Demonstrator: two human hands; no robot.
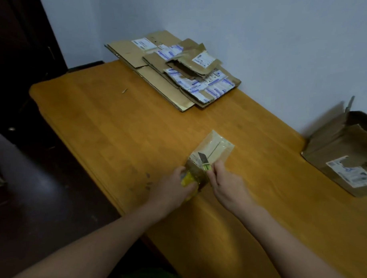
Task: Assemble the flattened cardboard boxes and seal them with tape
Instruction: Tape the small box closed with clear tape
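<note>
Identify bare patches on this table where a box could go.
Bare table between the flattened boxes and the left hand; between the right hand and the open box. Crowded at that stack and around the tape roll and knife.

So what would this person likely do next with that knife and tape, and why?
Probably slice the knife through the tape strip to free it: the left hand grips the tape roll, the strip is pulled out over the table, and the right hand holds the knife against its base.
</note>
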